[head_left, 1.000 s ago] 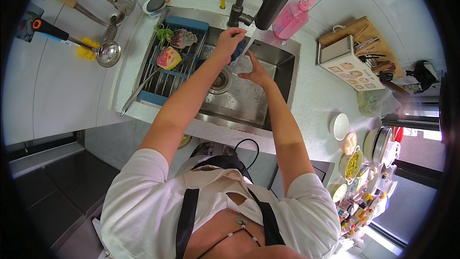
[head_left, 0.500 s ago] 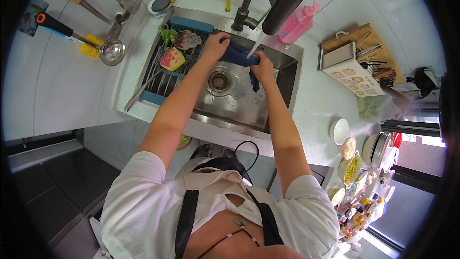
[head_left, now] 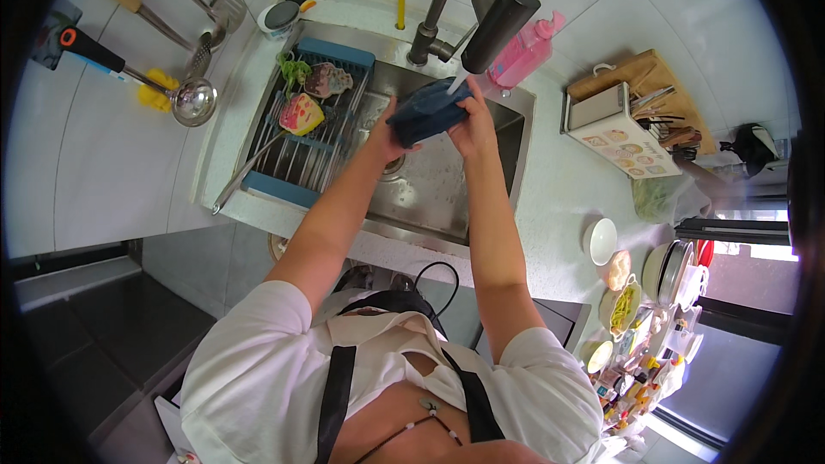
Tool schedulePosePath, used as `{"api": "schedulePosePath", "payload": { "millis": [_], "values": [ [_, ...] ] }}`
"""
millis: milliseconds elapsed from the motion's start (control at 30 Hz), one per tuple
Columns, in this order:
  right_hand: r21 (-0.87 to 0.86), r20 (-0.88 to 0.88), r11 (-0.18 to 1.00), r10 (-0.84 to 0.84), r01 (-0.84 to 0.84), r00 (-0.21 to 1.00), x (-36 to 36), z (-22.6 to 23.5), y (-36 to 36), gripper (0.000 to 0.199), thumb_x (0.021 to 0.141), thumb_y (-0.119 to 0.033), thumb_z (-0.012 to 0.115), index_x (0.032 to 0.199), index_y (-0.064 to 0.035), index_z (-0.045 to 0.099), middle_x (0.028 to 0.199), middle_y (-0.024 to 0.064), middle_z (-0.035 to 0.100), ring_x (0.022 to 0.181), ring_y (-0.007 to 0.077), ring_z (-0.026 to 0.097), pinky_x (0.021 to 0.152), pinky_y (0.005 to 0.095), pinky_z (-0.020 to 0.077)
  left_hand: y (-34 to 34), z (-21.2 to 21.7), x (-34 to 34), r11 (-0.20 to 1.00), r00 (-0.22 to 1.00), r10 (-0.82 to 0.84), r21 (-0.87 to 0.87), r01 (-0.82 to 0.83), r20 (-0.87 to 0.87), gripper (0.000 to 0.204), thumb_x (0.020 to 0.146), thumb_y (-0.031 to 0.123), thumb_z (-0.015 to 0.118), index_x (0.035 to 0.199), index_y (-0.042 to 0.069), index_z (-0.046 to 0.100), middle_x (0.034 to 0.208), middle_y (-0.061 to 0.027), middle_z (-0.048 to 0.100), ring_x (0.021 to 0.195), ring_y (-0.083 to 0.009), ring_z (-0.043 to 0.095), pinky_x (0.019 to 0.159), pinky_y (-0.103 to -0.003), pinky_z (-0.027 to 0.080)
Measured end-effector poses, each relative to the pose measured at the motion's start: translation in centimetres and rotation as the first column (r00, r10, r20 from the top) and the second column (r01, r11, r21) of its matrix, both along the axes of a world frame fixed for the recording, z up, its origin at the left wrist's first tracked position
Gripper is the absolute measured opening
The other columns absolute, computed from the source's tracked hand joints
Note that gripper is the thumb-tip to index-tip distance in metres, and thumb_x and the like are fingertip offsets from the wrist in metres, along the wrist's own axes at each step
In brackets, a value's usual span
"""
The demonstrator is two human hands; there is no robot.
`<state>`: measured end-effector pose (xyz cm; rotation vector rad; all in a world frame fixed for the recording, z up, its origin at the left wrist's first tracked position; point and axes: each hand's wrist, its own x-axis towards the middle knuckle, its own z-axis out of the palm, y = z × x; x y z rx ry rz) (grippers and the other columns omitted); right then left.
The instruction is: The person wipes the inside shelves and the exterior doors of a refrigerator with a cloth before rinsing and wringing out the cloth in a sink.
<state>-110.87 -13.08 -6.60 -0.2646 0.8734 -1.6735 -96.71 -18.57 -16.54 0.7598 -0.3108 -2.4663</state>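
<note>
A wet dark blue cloth (head_left: 423, 114) is spread between both hands above the sink (head_left: 428, 209). Water runs onto it from the dark grey tap (head_left: 501, 27). My left hand (head_left: 386, 134) grips the cloth's left end, its fingers partly hidden under the fabric. At the right end my right hand (head_left: 473, 125) is closed on the cloth, close beneath the stream. The sink drain is mostly covered by the cloth and my left hand.
A blue-ended drying rack (head_left: 284, 192) spans the sink's left side, holding colourful sponges (head_left: 301, 114) and a long metal utensil. A pink soap bottle (head_left: 522, 53) stands behind the tap's right. Ladles and a spatula (head_left: 230, 9) hang on the left wall; a white bowl (head_left: 601, 241) sits right.
Both hands have drawn closer to each other. The cloth, narrow and stretched before, now hangs as a broader shape and is lower over the drain.
</note>
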Motion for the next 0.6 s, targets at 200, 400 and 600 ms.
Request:
{"api": "schedulePosePath", "payload": {
  "millis": [200, 400, 600],
  "values": [
    [0.347, -0.462, 0.928, 0.044, 0.135, 0.886, -1.6, -3.5, -0.9, 0.041, 0.078, -0.006, 0.048, 0.119, -0.0117, 0.048, 0.1, 0.0063, 0.056, 0.081, 0.0154, 0.058, 0.068, 0.0332, 0.0516, -0.5, 2.1, -1.2, 0.971, 0.971, 0.222, -0.069, -0.229, -0.091, 0.053, 0.085, 0.052, 0.046, 0.12, 0.013, 0.05, 0.12, -0.0108, 0.05, 0.105, -0.0275, 0.053, 0.089, -0.044, 0.043],
    [0.361, -0.461, 0.932, 0.168, 0.011, 0.872, -0.2, -0.6, 0.3, 0.03, 0.082, -0.015, 0.049, 0.112, -0.0138, 0.055, 0.091, 0.0019, 0.058, 0.078, 0.0139, 0.058, 0.061, 0.0323, 0.0521, 0.0, 2.7, -0.5, 0.996, 0.994, 0.083, 0.011, -0.084, 0.074, 0.051, 0.087, 0.051, 0.042, 0.119, 0.012, 0.05, 0.121, -0.0117, 0.051, 0.107, -0.0284, 0.052, 0.091, -0.044, 0.043],
    [0.47, -0.79, 0.874, 0.353, 0.125, 0.501, -1.4, -0.7, -0.8, 0.029, 0.078, -0.025, 0.056, 0.102, -0.0104, 0.06, 0.079, 0.005, 0.059, 0.071, 0.0151, 0.059, 0.056, 0.0281, 0.0502, 1.0, 0.2, -1.7, 0.98, 0.949, 0.174, 0.145, -0.14, -0.262, 0.048, 0.09, 0.047, 0.038, 0.117, 0.009, 0.051, 0.121, -0.0128, 0.051, 0.109, -0.0289, 0.051, 0.093, -0.046, 0.041]
  ]
}}
